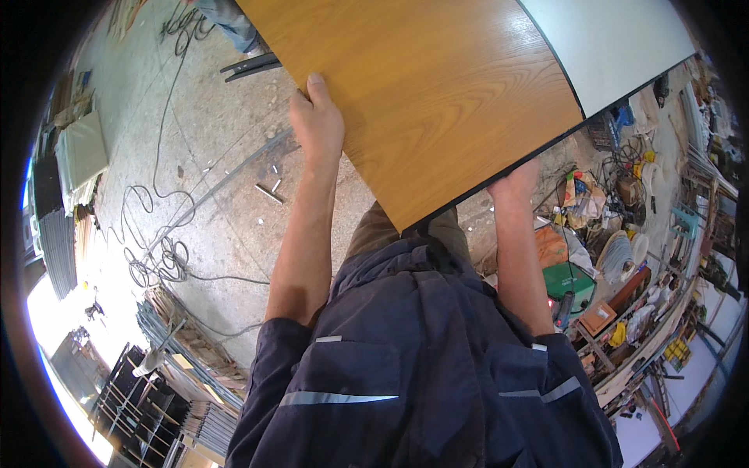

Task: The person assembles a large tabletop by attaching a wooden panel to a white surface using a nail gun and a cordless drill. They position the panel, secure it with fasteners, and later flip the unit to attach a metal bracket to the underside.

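A large wood-grain board (pixel 452 93) with a black edge strip spans the top of the view, tilted, its near corner close to my waist. My left hand (pixel 316 121) is closed round the board's left edge, thumb on the top face and fingers hidden beneath. On the near right edge, my right hand (pixel 516 183) holds the board from below, its fingers out of sight under it. A white panel (pixel 608 47) adjoins the board's far right side along a dark curved seam.
On the concrete floor to the left lie loose black cables (pixel 160 261) and small metal rods (pixel 269 193). Black bars (pixel 250 66) and another person's trouser leg (pixel 230 23) show beyond the board. A green case (pixel 568 287), cable coils and tools clutter the right.
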### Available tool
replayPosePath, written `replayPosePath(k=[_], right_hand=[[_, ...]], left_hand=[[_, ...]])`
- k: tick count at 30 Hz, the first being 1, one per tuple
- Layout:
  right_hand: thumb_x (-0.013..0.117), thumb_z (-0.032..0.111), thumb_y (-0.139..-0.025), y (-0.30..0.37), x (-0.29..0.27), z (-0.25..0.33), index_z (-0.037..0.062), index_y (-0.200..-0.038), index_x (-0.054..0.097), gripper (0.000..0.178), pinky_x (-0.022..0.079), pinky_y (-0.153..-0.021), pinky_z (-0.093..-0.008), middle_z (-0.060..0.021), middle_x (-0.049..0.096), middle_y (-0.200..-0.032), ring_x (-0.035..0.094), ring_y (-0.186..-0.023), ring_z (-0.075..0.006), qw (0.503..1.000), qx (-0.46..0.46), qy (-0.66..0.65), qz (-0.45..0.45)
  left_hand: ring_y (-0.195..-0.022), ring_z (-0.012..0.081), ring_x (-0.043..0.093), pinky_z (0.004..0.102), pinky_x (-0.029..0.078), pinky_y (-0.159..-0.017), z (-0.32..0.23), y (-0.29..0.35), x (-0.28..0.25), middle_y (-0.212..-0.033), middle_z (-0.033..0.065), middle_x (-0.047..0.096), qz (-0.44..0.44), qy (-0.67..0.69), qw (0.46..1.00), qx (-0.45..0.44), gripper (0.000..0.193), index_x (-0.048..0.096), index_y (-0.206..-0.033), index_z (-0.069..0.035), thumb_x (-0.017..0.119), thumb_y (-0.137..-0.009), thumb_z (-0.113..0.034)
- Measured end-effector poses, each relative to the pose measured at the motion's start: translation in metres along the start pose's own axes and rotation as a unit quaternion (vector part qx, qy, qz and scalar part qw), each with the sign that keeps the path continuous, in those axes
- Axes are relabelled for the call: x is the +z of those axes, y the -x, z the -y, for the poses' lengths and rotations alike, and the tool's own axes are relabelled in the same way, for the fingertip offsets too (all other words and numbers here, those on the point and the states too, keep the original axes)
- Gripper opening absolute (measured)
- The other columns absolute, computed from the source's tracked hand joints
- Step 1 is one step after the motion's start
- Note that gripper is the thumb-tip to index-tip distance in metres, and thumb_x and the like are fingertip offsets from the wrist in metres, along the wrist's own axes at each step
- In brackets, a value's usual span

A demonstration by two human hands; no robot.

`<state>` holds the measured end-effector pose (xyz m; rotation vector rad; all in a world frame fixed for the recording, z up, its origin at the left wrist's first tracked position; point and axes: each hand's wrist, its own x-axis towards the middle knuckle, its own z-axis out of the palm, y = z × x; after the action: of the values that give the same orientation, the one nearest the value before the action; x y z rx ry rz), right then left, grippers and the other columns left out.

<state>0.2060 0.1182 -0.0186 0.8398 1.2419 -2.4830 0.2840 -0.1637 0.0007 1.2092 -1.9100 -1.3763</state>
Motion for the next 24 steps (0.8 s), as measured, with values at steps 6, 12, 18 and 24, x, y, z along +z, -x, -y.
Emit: replayPosePath(k=[6, 12, 18, 24], right_hand=[[0.056, 0.026, -0.102, -0.002, -0.011, -0.005, -0.0016, -0.13, 0.058, 0.039, 0.057, -0.086, -0.0409, -0.0139, 0.068, -0.119, 0.068, -0.103, -0.0266, 0.986, -0.103, 0.132, 0.024], [0.052, 0.034, -0.104, -0.008, -0.011, -0.009, 0.0011, -0.126, 0.06, 0.04, 0.055, -0.083, -0.0404, -0.0128, 0.067, -0.114, 0.066, -0.101, -0.0257, 0.99, -0.099, 0.093, -0.038], [0.052, 0.034, -0.104, 0.001, -0.047, 0.009, 0.0065, -0.122, 0.059, 0.034, 0.056, -0.078, -0.0412, -0.0083, 0.068, -0.109, 0.069, -0.095, -0.0263, 0.989, 0.048, -0.091, -0.104], [0.047, 0.038, -0.106, -0.03, -0.052, -0.032, 0.0043, -0.132, 0.056, 0.044, 0.053, -0.087, -0.042, -0.0122, 0.064, -0.121, 0.065, -0.102, -0.0291, 0.965, -0.125, 0.229, -0.021]], left_hand=[[-0.091, 0.0256, 0.066, 0.0433, 0.051, -0.081, 0.001, 0.001, 0.003, -0.096, 0.0229, 0.071, -0.017, -0.03, 0.999, 0.035, 0.051, 0.065, -0.108, 0.014, 0.052, -0.106, -0.035], [-0.095, 0.0247, 0.068, 0.0397, 0.053, -0.086, 0.015, -0.001, 0.008, -0.107, 0.0171, 0.072, 0.019, 0.076, 0.996, 0.037, 0.05, 0.061, -0.122, 0.01, 0.05, -0.107, -0.036], [-0.098, 0.0238, 0.067, 0.0375, 0.052, -0.086, 0.023, -0.046, -0.029, -0.112, 0.0189, 0.07, 0.09, 0.265, 0.948, -0.154, 0.056, 0.055, -0.132, 0.008, 0.042, -0.109, -0.041], [-0.105, 0.0234, 0.065, 0.0365, 0.052, -0.088, 0.018, -0.029, 0.003, -0.117, 0.0199, 0.067, 0.019, 0.063, 0.998, 0.007, 0.055, 0.056, -0.13, 0.011, 0.041, -0.11, -0.038]])
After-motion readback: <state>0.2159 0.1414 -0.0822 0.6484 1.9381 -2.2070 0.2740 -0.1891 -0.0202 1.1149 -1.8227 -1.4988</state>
